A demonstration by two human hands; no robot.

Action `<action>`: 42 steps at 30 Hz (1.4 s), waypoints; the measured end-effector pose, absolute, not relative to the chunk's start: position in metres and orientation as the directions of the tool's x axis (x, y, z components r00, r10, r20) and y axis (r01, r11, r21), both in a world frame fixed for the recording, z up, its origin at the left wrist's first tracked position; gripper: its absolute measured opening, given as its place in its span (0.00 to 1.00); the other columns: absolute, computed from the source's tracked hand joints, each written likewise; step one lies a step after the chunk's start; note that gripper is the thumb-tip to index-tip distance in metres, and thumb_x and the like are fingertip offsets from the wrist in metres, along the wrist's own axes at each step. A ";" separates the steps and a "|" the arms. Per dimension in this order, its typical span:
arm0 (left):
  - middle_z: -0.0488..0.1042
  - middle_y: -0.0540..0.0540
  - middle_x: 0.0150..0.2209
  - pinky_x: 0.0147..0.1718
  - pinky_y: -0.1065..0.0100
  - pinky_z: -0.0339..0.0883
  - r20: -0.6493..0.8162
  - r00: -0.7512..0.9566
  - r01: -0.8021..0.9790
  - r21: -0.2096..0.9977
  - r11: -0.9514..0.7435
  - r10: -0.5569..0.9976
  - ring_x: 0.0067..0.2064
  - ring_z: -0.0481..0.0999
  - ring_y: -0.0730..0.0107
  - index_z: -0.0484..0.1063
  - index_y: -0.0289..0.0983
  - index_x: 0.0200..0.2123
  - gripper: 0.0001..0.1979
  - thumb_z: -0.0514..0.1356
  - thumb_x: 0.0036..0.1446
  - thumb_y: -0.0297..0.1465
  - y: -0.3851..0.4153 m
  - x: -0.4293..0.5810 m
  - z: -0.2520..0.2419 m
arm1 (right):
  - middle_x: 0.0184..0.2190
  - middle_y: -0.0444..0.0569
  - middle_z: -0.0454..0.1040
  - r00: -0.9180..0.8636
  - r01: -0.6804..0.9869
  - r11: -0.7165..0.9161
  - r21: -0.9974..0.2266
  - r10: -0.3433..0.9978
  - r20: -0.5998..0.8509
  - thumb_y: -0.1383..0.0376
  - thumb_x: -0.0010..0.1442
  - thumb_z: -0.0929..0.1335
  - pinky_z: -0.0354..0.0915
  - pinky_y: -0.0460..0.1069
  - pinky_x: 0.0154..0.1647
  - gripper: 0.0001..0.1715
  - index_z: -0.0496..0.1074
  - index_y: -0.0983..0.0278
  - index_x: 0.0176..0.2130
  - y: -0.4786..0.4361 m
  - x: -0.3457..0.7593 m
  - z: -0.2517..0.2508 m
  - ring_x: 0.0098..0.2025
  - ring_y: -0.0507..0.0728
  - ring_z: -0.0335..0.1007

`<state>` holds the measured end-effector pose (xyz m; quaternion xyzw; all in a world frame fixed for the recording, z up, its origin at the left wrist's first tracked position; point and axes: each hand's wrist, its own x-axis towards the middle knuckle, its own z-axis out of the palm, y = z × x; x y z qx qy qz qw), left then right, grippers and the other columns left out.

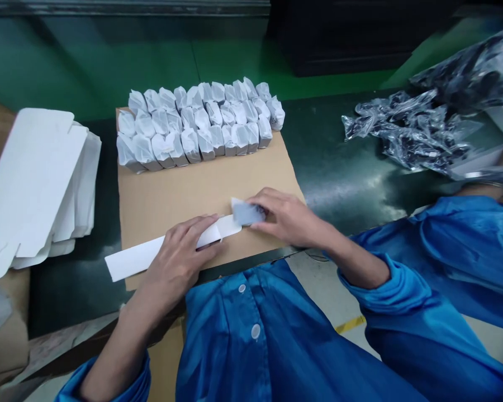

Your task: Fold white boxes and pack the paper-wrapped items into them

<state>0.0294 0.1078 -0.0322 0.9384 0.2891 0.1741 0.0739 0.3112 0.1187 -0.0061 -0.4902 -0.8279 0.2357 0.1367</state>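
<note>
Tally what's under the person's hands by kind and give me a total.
White card blank under the left hand: 1
Grey piece in the right hand: 1
Brown cardboard sheet beneath both: 1
Total: 3

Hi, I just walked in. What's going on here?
A person in a blue smock is working. The left hand holds a white card strip down on a brown cardboard sheet, and the right hand grips a small grey piece at its end. Rows of small white-wrapped items sit behind, flat white cartons to the left.
</note>
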 end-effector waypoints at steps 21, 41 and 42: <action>0.64 0.36 0.63 0.60 0.50 0.65 0.364 0.743 0.526 0.202 -0.826 0.562 0.66 0.63 0.49 0.73 0.39 0.49 0.15 0.55 0.62 0.20 0.092 0.030 -0.039 | 0.49 0.50 0.77 -0.292 0.476 0.288 -0.831 0.943 0.160 0.68 0.60 0.73 0.74 0.53 0.49 0.20 0.70 0.62 0.51 0.093 0.271 -0.037 0.48 0.56 0.75; 0.62 0.40 0.63 0.60 0.51 0.68 0.305 0.733 0.549 0.262 -0.793 0.608 0.66 0.63 0.52 0.73 0.41 0.49 0.18 0.51 0.63 0.18 0.095 0.027 -0.037 | 0.52 0.55 0.76 -0.440 0.618 0.535 -0.576 0.843 0.311 0.66 0.68 0.65 0.70 0.57 0.55 0.13 0.70 0.64 0.52 0.096 0.277 -0.043 0.52 0.60 0.72; 0.62 0.40 0.64 0.60 0.51 0.68 0.298 0.730 0.552 0.272 -0.788 0.615 0.66 0.64 0.52 0.74 0.41 0.49 0.18 0.51 0.63 0.19 0.095 0.027 -0.037 | 0.52 0.56 0.75 -0.453 0.625 0.552 -0.551 0.832 0.320 0.66 0.69 0.64 0.70 0.57 0.55 0.13 0.69 0.65 0.52 0.095 0.274 -0.044 0.52 0.60 0.71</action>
